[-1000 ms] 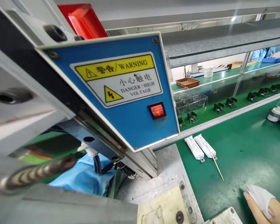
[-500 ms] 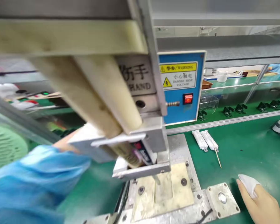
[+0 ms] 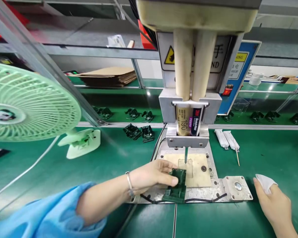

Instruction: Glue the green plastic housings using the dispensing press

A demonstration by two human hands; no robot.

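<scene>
My left hand is closed on a dark green plastic part, with thumb in front and fingers behind. It holds the part over the front of the metal base, just below the dispensing nozzle. Above the nozzle, a twin-barrel adhesive cartridge sits in the press's metal holder. Under the nozzle lies a cream fixture plate with a shallow recess. My right hand pinches a folded white wipe near the right end of the base, beside a block with a round metal button.
A green fan stands at the left. Two dark parts lie behind my left hand, with several more along the back shelf. White packets and a thin wooden stick lie right of the press. A blue control box stands behind.
The view has swung left. My left hand, earlier reaching behind the press at the left, is now in front of it with the green part. My right hand still holds the wipe.
</scene>
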